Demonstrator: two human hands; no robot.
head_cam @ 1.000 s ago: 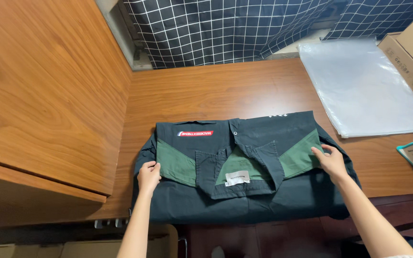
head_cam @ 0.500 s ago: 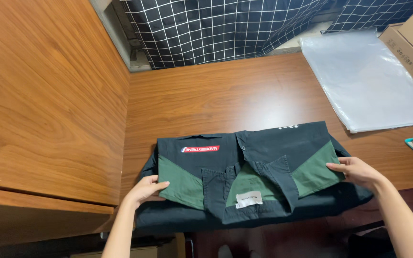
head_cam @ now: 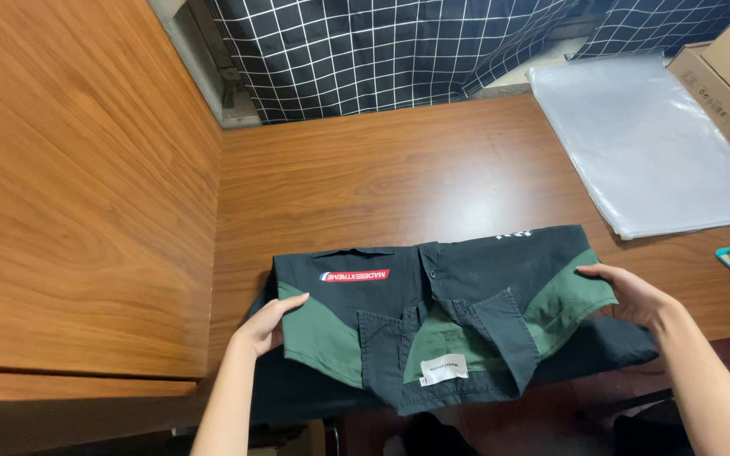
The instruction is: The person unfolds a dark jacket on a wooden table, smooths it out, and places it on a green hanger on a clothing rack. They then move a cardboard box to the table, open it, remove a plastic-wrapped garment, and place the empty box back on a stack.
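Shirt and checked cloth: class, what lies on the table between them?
In the head view, only bare wooden table lies between the shirt and the checked cloth.

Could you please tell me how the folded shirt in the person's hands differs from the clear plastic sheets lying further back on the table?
The folded shirt is opaque black with green panels; the clear plastic sheets are see-through and glossy. The shirt is gripped at both sides by the left hand and right hand; the sheets lie untouched. The shirt overhangs the near edge of the table; the sheets sit far right. Both rest on that wooden table.
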